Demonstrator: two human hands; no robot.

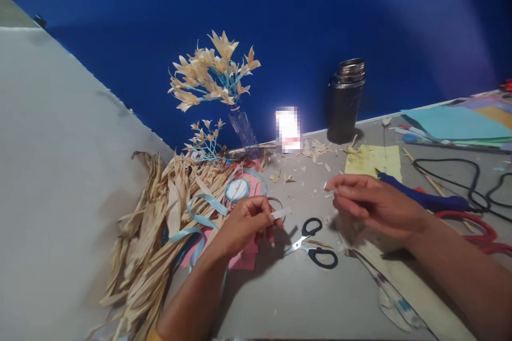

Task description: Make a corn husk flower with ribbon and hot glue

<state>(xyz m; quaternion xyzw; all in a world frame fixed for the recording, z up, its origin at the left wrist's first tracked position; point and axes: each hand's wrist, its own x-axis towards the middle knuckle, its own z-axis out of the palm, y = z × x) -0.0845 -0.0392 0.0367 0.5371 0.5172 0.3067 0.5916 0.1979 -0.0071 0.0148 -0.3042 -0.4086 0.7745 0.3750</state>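
Note:
My left hand [254, 219] pinches a short whitish strip [281, 213] between thumb and fingers, its free end pointing right. Across a gap, my right hand [372, 202] has thumb and fingertips pressed together. Whatever sits in that pinch is too small to make out. Between and below both hands lie scissors with black handles [321, 257], blades toward the left hand. Light blue ribbon [207, 219] loops beside my left wrist, near a round ribbon roll [237, 190]. A blue glue gun [424, 197] rests behind my right hand.
Dried corn husks [140, 256] pile up at left, over pink paper [244, 260]. Husk flowers [212, 72] stand in a clear bottle [243, 127] by the wall. A dark flask [346, 104], yellow paper [374, 160], black cord [472, 168] and red-handled scissors [474, 218] occupy the right.

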